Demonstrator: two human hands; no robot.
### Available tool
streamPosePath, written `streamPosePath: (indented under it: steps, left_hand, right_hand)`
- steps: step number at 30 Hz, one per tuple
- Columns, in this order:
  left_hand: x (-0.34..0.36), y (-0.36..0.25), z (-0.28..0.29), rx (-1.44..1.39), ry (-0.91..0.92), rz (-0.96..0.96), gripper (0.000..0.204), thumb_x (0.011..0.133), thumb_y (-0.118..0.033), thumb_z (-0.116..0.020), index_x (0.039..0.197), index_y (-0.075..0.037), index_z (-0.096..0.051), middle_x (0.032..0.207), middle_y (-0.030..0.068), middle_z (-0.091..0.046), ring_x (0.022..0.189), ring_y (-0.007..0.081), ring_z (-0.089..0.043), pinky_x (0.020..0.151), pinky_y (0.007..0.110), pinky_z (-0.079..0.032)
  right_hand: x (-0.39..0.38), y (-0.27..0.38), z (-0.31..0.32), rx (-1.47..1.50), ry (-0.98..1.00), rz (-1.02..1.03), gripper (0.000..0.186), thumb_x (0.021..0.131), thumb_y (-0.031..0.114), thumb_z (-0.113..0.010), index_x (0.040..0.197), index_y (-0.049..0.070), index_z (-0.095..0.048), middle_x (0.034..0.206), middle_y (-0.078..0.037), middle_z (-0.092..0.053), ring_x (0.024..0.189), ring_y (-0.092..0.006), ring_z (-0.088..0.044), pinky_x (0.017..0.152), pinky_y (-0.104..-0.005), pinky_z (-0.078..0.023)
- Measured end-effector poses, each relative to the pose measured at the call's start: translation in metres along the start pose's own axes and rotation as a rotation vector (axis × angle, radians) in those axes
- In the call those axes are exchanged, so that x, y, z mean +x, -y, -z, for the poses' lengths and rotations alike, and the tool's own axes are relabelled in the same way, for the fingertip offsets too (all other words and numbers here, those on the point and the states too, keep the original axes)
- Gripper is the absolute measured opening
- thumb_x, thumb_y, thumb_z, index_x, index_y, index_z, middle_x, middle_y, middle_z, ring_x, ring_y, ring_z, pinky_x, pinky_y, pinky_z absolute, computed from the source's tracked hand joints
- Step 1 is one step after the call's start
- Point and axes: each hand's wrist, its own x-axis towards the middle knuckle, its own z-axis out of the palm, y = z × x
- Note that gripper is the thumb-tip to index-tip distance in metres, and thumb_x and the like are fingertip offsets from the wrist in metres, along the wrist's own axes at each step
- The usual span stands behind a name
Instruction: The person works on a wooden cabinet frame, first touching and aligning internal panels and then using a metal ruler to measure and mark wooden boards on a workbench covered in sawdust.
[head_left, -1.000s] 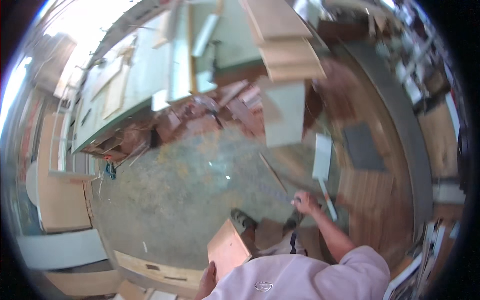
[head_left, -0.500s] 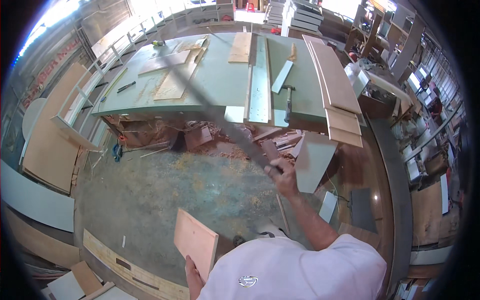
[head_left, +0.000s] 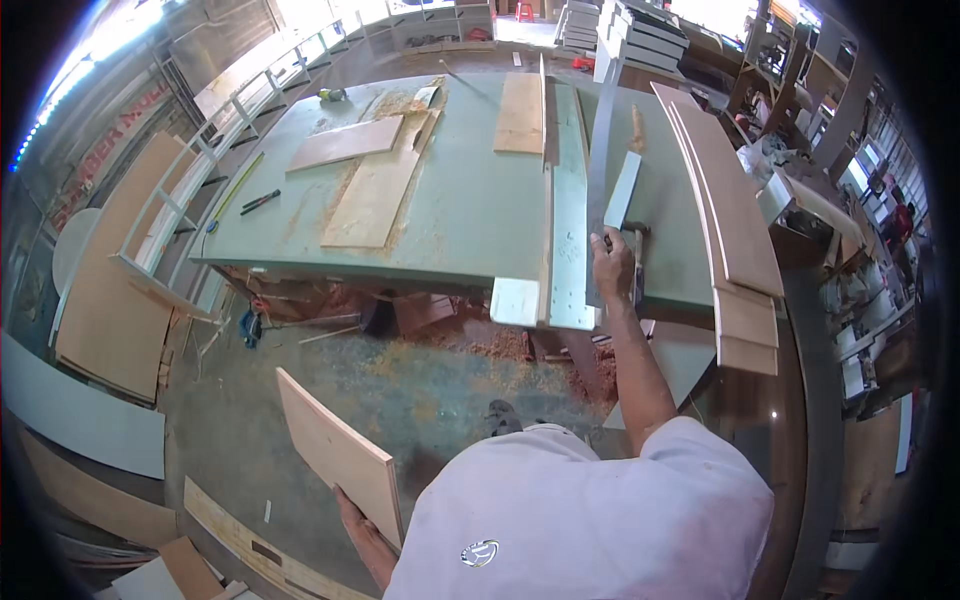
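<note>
My left hand (head_left: 355,520) grips the lower left edge of a light wooden panel (head_left: 335,435), held tilted beside my body. My right hand (head_left: 612,255) is closed on a long grey flat strip (head_left: 600,150), which reaches over the green worktable (head_left: 450,210) toward its far side. Beside that strip lie a pale channel-like board (head_left: 568,230) and a short light-blue piece (head_left: 624,185). A hammer (head_left: 640,236) is partly hidden behind my right hand. Farther left on the table are loose boards (head_left: 355,215), pliers (head_left: 258,202), a yellow tape (head_left: 240,180) and a green power tool (head_left: 332,94).
Stacked plywood sheets (head_left: 730,210) overhang the table's right side. A white frame (head_left: 170,220) and large panels (head_left: 110,270) lean along the left. Offcuts and sawdust (head_left: 490,335) lie under the table. A long board (head_left: 250,530) is on the floor. A distant person (head_left: 900,220) is at far right.
The view has lifted and moved closer to the table. My right hand has risen from low by my body to the table's front edge, swinging the strip from a diagonal to pointing away.
</note>
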Motion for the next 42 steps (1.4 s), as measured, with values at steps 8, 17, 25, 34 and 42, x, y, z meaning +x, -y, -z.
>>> streamPosePath:
  steps: [8,17,25,34,42]
  left_hand:
    - [0.096,-0.073,-0.150,-0.024,0.163,-0.037,0.076,0.099,-0.061,-0.045,0.144,0.000,-0.045,0.137,0.0160,-0.058,0.124,0.0296,-0.057,0.105,0.041,-0.046]
    - [0.277,-0.148,-0.295,0.140,0.329,0.051,0.072,0.100,-0.055,-0.050,0.141,0.004,-0.047,0.132,0.0184,-0.061,0.116,0.0298,-0.063,0.097,0.042,-0.055]
    - [0.449,-0.212,-0.412,0.516,0.310,-0.060,0.072,0.094,-0.052,-0.063,0.123,0.013,-0.059,0.117,0.0209,-0.068,0.102,0.0259,-0.067,0.088,0.038,-0.054]
    - [0.560,-0.262,-0.461,0.920,0.272,-0.353,0.078,0.089,-0.058,-0.067,0.101,0.019,-0.065,0.098,0.0197,-0.070,0.088,0.0209,-0.065,0.080,0.034,-0.053]
    - [0.628,-0.247,-0.470,0.863,0.276,-0.374,0.074,0.088,-0.049,-0.074,0.102,0.022,-0.063,0.101,0.0221,-0.070,0.090,0.0218,-0.065,0.077,0.035,-0.054]
  right_hand:
    - [0.120,-0.046,-0.099,-0.136,0.081,-0.020,0.029,0.092,0.026,-0.065,0.110,0.004,-0.068,0.100,-0.021,-0.070,0.091,-0.0398,-0.068,0.079,-0.0455,-0.053]
    - [0.179,-0.050,-0.157,-0.249,0.016,-0.071,0.033,0.092,0.025,-0.064,0.114,0.002,-0.067,0.111,-0.021,-0.069,0.101,-0.0404,-0.066,0.086,-0.0453,-0.052]
    - [0.225,-0.015,-0.232,-0.395,-0.057,-0.040,0.036,0.092,0.027,-0.064,0.117,0.001,-0.068,0.108,-0.021,-0.070,0.099,-0.0383,-0.068,0.086,-0.0434,-0.052]
    - [0.254,0.008,-0.273,-0.572,-0.019,-0.127,0.034,0.091,0.028,-0.064,0.116,0.005,-0.069,0.111,-0.020,-0.069,0.108,-0.0384,-0.064,0.091,-0.0451,-0.050]
    - [0.303,-0.034,-0.290,-0.693,0.079,-0.266,0.031,0.092,0.027,-0.064,0.117,0.008,-0.069,0.114,-0.017,-0.068,0.107,-0.0362,-0.065,0.091,-0.0453,-0.051]
